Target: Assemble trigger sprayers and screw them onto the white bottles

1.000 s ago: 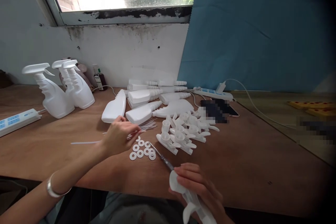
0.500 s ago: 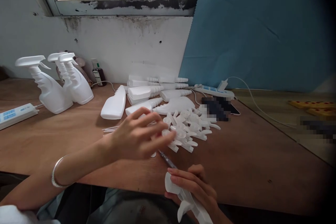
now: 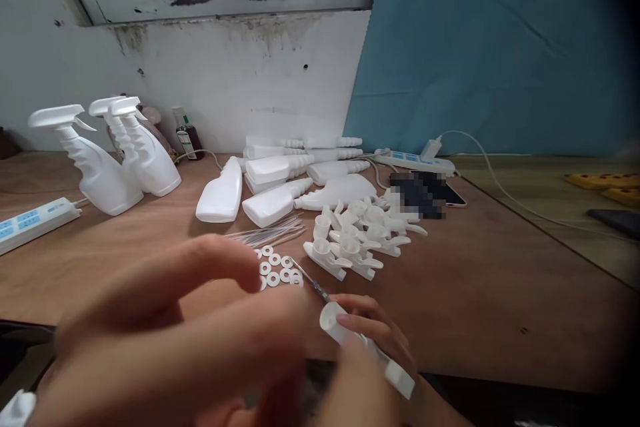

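Note:
My right hand [image 3: 387, 337] grips a white trigger sprayer head [image 3: 345, 330], its round collar turned toward me at the left. A slim metal-tipped tool [image 3: 315, 288] lies just beyond that collar; whether my fingers touch it, I cannot tell. Large and blurred in the foreground is my left hand [image 3: 165, 340], its fingers bent and smeared by motion, so any grip is unclear. Past its fingertips are several small white ring washers [image 3: 273, 279] on the table. A bundle of thin clear tubes [image 3: 270, 232] sits behind them. More white sprayer heads [image 3: 350, 243] are heaped to the right.
White bottles [image 3: 275, 203] lie stacked toward the wall. Spray bottles with heads fitted [image 3: 107, 177] stand at the left, near a power strip [image 3: 37, 221] and a small dark bottle [image 3: 187, 137]. Another power strip [image 3: 415, 161] and a pixelated dark object [image 3: 417, 195] are at the back right.
My left hand has come back from above the washers toward the camera, uncovering washers and tubes. The sprayer head has turned in my right hand, its trigger no longer showing.

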The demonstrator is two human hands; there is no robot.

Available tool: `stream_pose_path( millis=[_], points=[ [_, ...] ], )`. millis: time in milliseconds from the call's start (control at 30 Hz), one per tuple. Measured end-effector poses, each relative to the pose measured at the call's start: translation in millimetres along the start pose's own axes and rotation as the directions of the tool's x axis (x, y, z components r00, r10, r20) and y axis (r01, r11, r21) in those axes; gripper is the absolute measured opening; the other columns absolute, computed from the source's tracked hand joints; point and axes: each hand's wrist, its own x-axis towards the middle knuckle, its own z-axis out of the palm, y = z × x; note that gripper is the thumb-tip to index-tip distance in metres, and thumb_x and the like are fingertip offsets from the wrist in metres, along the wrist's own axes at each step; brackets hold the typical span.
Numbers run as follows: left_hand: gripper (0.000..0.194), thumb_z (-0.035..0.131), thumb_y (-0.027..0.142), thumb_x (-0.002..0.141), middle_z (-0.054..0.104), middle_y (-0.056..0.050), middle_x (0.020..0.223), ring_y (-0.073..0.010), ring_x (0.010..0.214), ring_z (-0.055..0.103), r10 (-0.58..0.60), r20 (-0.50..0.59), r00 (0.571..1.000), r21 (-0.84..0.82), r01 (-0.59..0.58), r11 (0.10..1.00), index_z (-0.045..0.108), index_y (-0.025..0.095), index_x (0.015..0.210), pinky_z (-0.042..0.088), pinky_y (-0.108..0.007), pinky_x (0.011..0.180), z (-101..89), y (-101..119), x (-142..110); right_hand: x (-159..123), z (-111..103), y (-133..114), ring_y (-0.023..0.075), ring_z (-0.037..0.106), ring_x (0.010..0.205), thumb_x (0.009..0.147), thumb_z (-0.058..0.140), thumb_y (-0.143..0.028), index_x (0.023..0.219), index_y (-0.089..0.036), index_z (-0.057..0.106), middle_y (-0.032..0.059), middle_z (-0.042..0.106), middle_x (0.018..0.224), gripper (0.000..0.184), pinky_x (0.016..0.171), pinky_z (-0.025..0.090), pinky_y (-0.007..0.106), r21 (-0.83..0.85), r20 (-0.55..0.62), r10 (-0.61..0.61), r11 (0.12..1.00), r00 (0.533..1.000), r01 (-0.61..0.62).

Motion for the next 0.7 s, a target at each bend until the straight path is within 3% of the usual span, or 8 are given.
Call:
stream_pose_path(
  millis=[100, 167, 233, 300, 367, 533, 700],
  points=[
    [0.039, 0.047, 0.018, 0.076, 0.066, 0.003, 0.082, -0.0249, 0.077, 0.06, -0.168, -0.168, 0.971, -0.196, 0.134, 0.971, 0.056, 0.04, 0.106, 0.052, -0.045, 0.059, 13.6, 1.6, 13.8, 0.7, -0.6, 2.7, 0.0151, 0.062, 0.076, 0.091, 0.043, -0.043, 0.111, -0.022, 0.055, 0.0102, 0.06, 0.111, 0.031, 0.06, 0.053, 0.026, 0.2, 0.106, -0.066, 0.979, 0.992, 0.044],
    [0.029, 0.045, 0.012, 0.08, 0.064, -0.001, 0.08, -0.0201, 0.074, 0.059, -0.175, -0.078, 0.981, -0.234, 0.153, 0.96, 0.053, 0.029, 0.102, 0.052, -0.037, 0.058, 38.0, -2.0, 17.3, 2.6, -0.5, 3.9, 0.0159, 0.061, 0.078, 0.089, 0.047, -0.043, 0.112, -0.022, 0.055, 0.0104, 0.06, 0.111, 0.032, 0.062, 0.052, 0.028, 0.22, 0.103, -0.106, 0.972, 0.989, 0.081],
    [0.019, 0.045, 0.016, 0.083, 0.062, -0.005, 0.086, -0.0208, 0.079, 0.059, -0.297, 0.069, 0.952, -0.152, 0.304, 0.941, 0.051, 0.022, 0.101, 0.052, -0.037, 0.065, 67.6, -9.7, 12.3, 4.6, -0.7, 4.3, 0.0165, 0.061, 0.078, 0.087, 0.051, -0.042, 0.111, -0.022, 0.056, 0.0104, 0.062, 0.11, 0.032, 0.063, 0.052, 0.029, 0.206, 0.114, -0.129, 0.973, 0.985, 0.104],
    [0.014, 0.044, 0.02, 0.086, 0.061, -0.007, 0.09, -0.0229, 0.084, 0.058, -0.377, 0.135, 0.916, -0.073, 0.389, 0.919, 0.049, 0.019, 0.098, 0.051, -0.039, 0.07, 94.1, -17.8, 1.6, 5.4, -1.4, 4.2, 0.0166, 0.062, 0.077, 0.086, 0.054, -0.04, 0.112, -0.022, 0.057, 0.0103, 0.063, 0.109, 0.032, 0.063, 0.052, 0.029, 0.198, 0.12, -0.132, 0.974, 0.984, 0.107],
    [0.014, 0.043, 0.026, 0.087, 0.059, -0.008, 0.092, -0.0245, 0.085, 0.057, -0.454, 0.129, 0.882, -0.003, 0.458, 0.889, 0.048, 0.018, 0.097, 0.05, -0.04, 0.071, 112.5, -23.0, -9.2, 4.6, -2.3, 4.1, 0.0158, 0.062, 0.075, 0.085, 0.057, -0.038, 0.113, -0.022, 0.058, 0.0099, 0.063, 0.108, 0.033, 0.062, 0.052, 0.028, 0.202, 0.129, -0.118, 0.975, 0.985, 0.091],
    [0.019, 0.041, 0.034, 0.088, 0.058, -0.008, 0.09, -0.0259, 0.083, 0.056, -0.546, 0.108, 0.831, 0.103, 0.537, 0.837, 0.046, 0.018, 0.096, 0.049, -0.039, 0.069, 129.2, -23.8, -19.9, 0.7, -2.8, 5.0, 0.0156, 0.063, 0.078, 0.085, 0.058, -0.035, 0.118, -0.023, 0.055, 0.0098, 0.061, 0.108, 0.036, 0.06, 0.053, 0.024, 0.246, 0.149, -0.05, 0.969, 0.988, 0.012],
    [0.024, 0.04, 0.035, 0.089, 0.057, -0.01, 0.096, -0.026, 0.089, 0.054, -0.564, 0.082, 0.822, 0.145, 0.55, 0.823, 0.047, 0.016, 0.101, 0.047, -0.039, 0.075, 139.7, -25.8, -20.9, 2.2, -2.4, 4.2, 0.0177, 0.064, 0.085, 0.086, 0.056, -0.035, 0.121, -0.023, 0.053, 0.0086, 0.064, 0.105, 0.037, 0.069, 0.054, 0.026, 0.266, 0.224, -0.028, 0.963, 0.974, -0.034]
  ],
)
